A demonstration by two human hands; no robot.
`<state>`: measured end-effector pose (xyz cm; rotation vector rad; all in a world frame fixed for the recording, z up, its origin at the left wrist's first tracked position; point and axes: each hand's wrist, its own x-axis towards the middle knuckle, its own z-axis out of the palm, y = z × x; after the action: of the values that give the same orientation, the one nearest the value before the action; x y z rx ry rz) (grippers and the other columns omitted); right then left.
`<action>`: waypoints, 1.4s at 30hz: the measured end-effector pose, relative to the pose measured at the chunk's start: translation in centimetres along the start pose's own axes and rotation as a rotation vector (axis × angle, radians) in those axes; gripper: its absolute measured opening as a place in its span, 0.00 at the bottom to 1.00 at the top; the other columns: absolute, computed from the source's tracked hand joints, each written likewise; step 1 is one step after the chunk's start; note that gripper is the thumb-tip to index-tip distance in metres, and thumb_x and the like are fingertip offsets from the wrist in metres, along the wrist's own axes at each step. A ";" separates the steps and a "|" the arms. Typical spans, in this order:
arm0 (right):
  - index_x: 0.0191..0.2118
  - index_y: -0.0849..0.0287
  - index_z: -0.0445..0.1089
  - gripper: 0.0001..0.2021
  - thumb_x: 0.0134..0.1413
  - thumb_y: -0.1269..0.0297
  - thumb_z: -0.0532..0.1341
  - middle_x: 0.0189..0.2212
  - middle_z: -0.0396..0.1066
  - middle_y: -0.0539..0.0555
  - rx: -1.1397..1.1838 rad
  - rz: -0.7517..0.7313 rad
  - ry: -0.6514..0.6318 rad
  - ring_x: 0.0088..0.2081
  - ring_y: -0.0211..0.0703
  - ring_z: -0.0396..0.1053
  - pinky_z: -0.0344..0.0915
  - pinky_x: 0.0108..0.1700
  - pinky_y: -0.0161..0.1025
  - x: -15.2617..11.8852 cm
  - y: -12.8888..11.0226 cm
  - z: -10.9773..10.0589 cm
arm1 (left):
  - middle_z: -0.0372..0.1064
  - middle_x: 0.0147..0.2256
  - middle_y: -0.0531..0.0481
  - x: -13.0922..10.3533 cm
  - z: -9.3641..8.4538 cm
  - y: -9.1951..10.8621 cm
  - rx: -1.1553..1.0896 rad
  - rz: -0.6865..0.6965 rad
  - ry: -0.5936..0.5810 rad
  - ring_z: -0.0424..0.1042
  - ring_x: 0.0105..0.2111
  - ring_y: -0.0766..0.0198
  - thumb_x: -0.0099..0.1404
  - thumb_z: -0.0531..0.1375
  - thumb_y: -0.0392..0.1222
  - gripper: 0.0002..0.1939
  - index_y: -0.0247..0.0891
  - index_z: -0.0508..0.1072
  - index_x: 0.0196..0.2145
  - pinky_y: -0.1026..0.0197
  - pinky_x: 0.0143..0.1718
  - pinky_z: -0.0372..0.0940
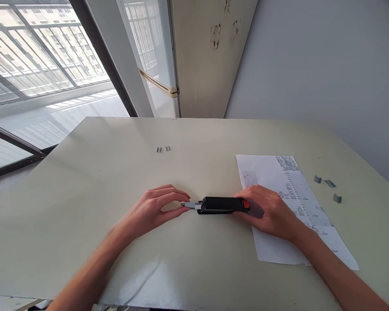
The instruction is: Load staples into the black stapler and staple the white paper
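A black stapler (218, 205) with a red patch at its right end lies lengthwise across the middle of the table. From its left end sticks out a silver metal staple tray (192, 205). The fingertips of my left hand (158, 207) pinch the tip of that tray, thumb below and fingers above. Around the stapler's right end, my right hand (267, 211) is closed, its thumb and fingers on either side of the black body. Whether staples sit inside the stapler is hidden.
Printed paper sheets (272, 250) lie under my right hand and forearm. Small staple strips (337, 198) are scattered at the right, and two tiny staple pieces (167, 148) lie towards the back of the pale table (68, 207). A wall and window stand beyond.
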<state>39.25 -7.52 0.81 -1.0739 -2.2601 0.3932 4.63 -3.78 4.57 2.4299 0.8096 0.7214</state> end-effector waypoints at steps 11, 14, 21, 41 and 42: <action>0.51 0.51 0.70 0.11 0.65 0.65 0.67 0.39 0.78 0.53 0.014 0.004 -0.014 0.37 0.46 0.74 0.70 0.40 0.45 -0.1 0.1 0.1 | 0.81 0.39 0.47 -0.2 0.6 -0.6 0.099 0.039 -0.013 0.79 0.38 0.60 0.74 0.63 0.39 0.08 0.40 0.81 0.47 0.59 0.42 0.73; 0.51 0.51 0.70 0.11 0.65 0.66 0.67 0.39 0.78 0.52 0.016 0.004 -0.014 0.37 0.46 0.73 0.70 0.39 0.45 -0.1 0.1 0.1 | 0.81 0.38 0.48 -0.1 0.6 -0.7 0.100 0.051 0.011 0.78 0.37 0.61 0.73 0.63 0.38 0.07 0.40 0.81 0.47 0.59 0.41 0.73; 0.50 0.52 0.70 0.11 0.65 0.65 0.67 0.38 0.77 0.52 -0.002 0.001 -0.017 0.36 0.45 0.72 0.70 0.38 0.44 -0.3 0.3 0.2 | 0.80 0.36 0.49 0.0 0.4 -0.6 0.126 0.047 -0.017 0.77 0.35 0.62 0.74 0.62 0.39 0.07 0.40 0.80 0.46 0.59 0.42 0.72; 0.50 0.51 0.70 0.09 0.67 0.64 0.66 0.38 0.77 0.53 0.028 0.030 -0.032 0.36 0.47 0.74 0.72 0.38 0.45 0.1 -0.2 -0.2 | 0.82 0.41 0.49 -0.1 -0.7 -1.6 0.079 0.035 -0.150 0.79 0.39 0.59 0.73 0.65 0.46 0.10 0.43 0.82 0.49 0.56 0.46 0.70; 0.51 0.51 0.70 0.10 0.67 0.64 0.66 0.39 0.77 0.53 0.042 0.038 -0.037 0.36 0.46 0.74 0.73 0.38 0.44 0.1 -0.3 -0.2 | 0.82 0.41 0.49 -0.1 -0.9 -1.7 0.057 0.037 -0.160 0.79 0.40 0.59 0.73 0.65 0.45 0.10 0.44 0.82 0.50 0.56 0.47 0.70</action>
<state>39.18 -7.61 1.18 -1.0984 -2.2567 0.4781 3.35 -2.38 4.17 2.5212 0.7333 0.5160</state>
